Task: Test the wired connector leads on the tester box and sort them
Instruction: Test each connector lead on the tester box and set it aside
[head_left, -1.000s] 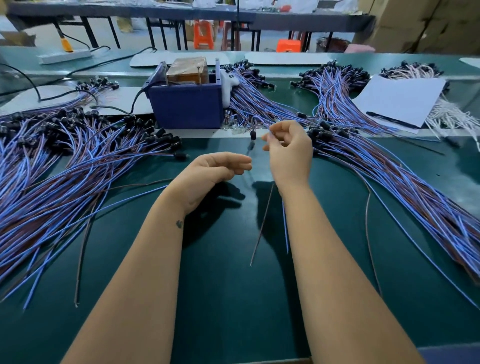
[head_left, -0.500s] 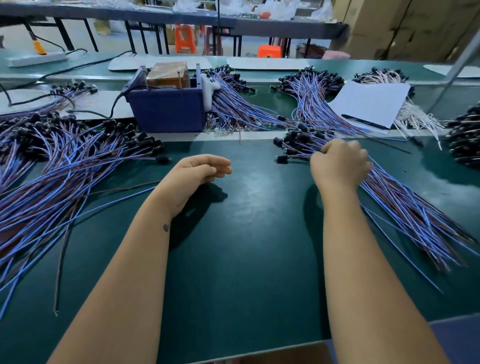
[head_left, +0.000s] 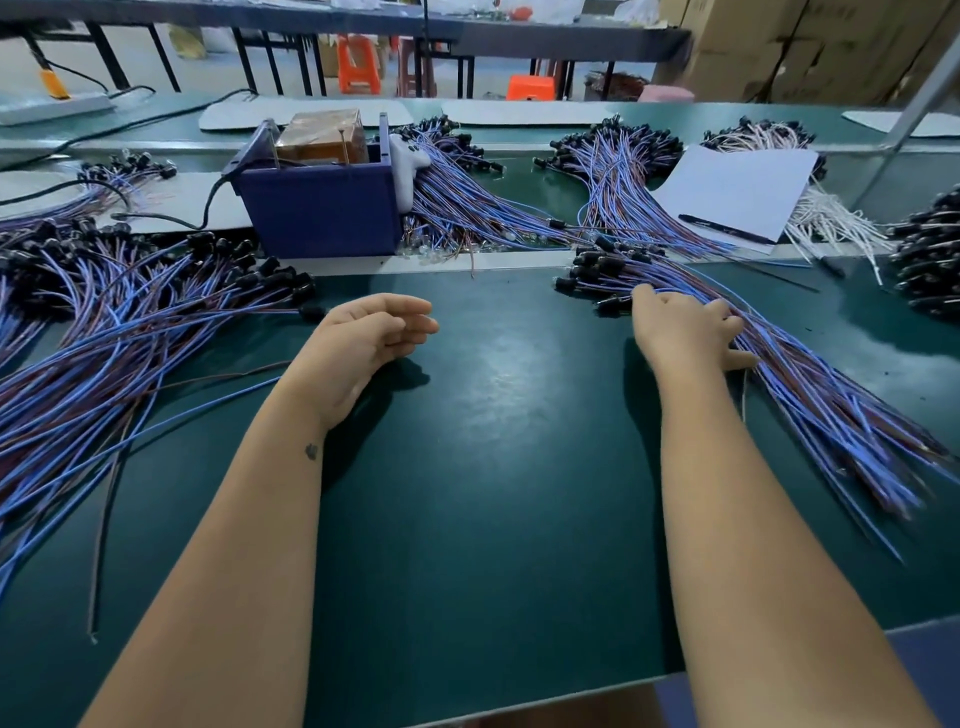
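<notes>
Both hands empty now, right hand (head_left: 685, 332) newly on right lead pile (head_left: 810, 395).

Factory workshop: green benches (head_left: 493, 467) heaped with wire leads (head_left: 130, 353).

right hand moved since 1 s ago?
Yes. The right hand went right, away from the blue tester box, from in front of the box's right edge onto the lead bundle on the right.
</notes>
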